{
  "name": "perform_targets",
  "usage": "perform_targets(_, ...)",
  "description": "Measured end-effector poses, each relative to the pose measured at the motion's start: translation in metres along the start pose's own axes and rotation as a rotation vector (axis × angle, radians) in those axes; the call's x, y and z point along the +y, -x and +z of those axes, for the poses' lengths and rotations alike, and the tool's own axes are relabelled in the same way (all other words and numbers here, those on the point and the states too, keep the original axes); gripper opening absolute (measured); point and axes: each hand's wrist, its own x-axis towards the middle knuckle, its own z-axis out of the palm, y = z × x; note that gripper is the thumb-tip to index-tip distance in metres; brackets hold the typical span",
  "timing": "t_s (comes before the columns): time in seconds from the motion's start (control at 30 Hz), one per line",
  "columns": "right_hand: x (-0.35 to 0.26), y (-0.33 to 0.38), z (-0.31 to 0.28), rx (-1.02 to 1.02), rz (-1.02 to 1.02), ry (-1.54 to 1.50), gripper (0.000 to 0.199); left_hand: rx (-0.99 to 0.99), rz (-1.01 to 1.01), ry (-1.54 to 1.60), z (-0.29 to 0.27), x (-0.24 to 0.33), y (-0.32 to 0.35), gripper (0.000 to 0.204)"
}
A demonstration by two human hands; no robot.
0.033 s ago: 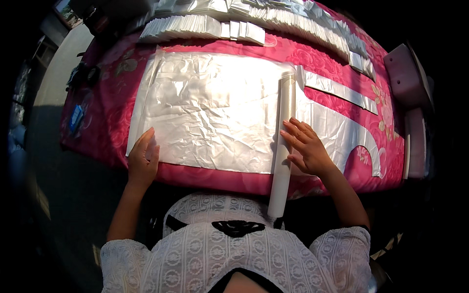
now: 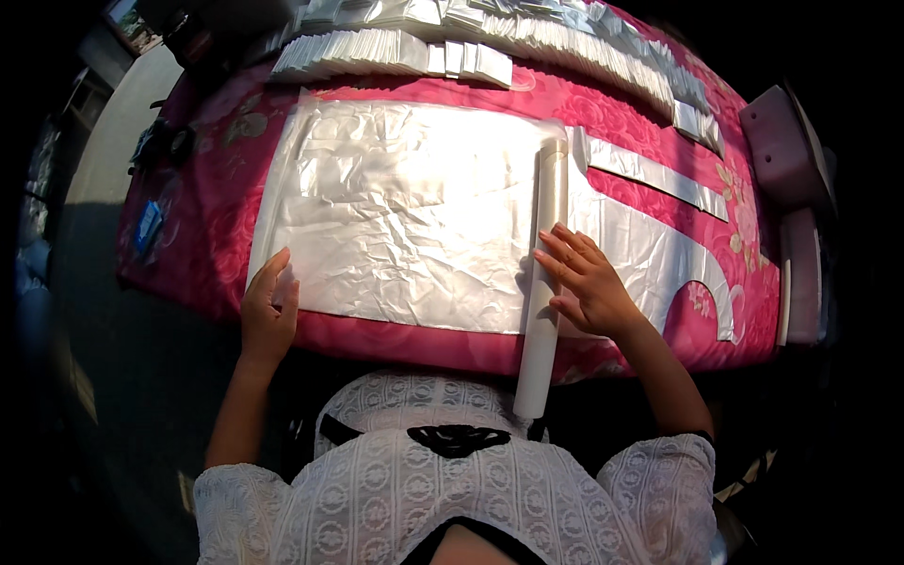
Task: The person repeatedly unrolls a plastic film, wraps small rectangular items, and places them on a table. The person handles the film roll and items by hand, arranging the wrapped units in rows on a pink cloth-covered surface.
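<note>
A crinkled, silvery-white plastic bag (image 2: 405,217) lies flat on a pink floral tablecloth (image 2: 221,202), its handle straps stretching to the right. Across its right part rests a long pale tube (image 2: 537,353), with the near end jutting past the table edge. My right hand (image 2: 589,287) lies against the tube, fingers stretched out and not wrapped round it. At the bag's near left corner is my left hand (image 2: 268,306), fingers extended and thumb apart. Whether its fingertips press on the plastic, I cannot tell.
Long rows of folded white packets (image 2: 353,55) stand along the far side. A small blue packet (image 2: 148,226) and a dark object (image 2: 179,144) lie at the left. Pinkish boxes (image 2: 782,141) stand beyond the right edge.
Both my hands have shifted very slightly left. The tube has moved a touch left with my right hand.
</note>
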Motion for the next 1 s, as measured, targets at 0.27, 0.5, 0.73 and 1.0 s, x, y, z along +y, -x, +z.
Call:
perform_targets(0.27, -0.123, -0.116, 0.061, -0.251, -0.551, -0.512, 0.057, 0.169, -0.408, 0.477, -0.048, -0.061, 0.013, 0.031)
perform_targets(0.5, -0.15, -0.145, 0.017, -0.02, -0.67, -0.753, 0.04, 0.211, -0.476, 0.45, -0.074, -0.072, 0.044, 0.032)
perform_targets(0.73, -0.086, -0.173, 0.05, -0.005, -0.383, -0.166, 0.053, 0.227, -0.381, 0.464, -0.068, -0.071, 0.049, 0.033)
perform_targets(1.0, -0.114, -0.234, 0.089, 0.047, -0.518, -0.097, 0.059, 0.156, 0.181, -0.062, -0.057, -0.008, 0.02, 0.037)
